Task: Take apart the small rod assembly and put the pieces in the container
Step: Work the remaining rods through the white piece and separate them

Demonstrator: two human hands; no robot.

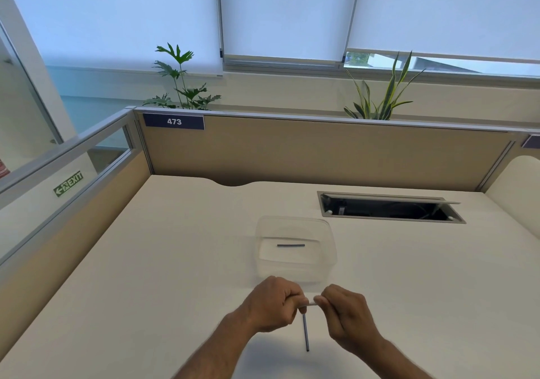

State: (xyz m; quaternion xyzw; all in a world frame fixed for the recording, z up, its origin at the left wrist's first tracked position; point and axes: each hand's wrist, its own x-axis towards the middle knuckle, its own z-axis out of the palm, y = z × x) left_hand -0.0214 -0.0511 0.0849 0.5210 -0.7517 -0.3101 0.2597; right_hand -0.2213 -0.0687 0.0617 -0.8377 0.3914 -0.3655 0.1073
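Just in front of the clear plastic container (330,241), my left hand (271,304) and my right hand (346,316) meet over the desk, both pinching the small rod assembly (305,332). A pale connector piece shows between the fingertips, mostly hidden by them. One dark grey rod hangs down from the grip toward me. A single dark rod (290,245) lies flat on the bottom of the container, which stands a short way beyond my hands.
An open cable hatch (388,207) is sunk into the white desk (146,261) at the back right. Beige partition walls (321,150) close the desk at the back and left. Plants stand behind the partition.
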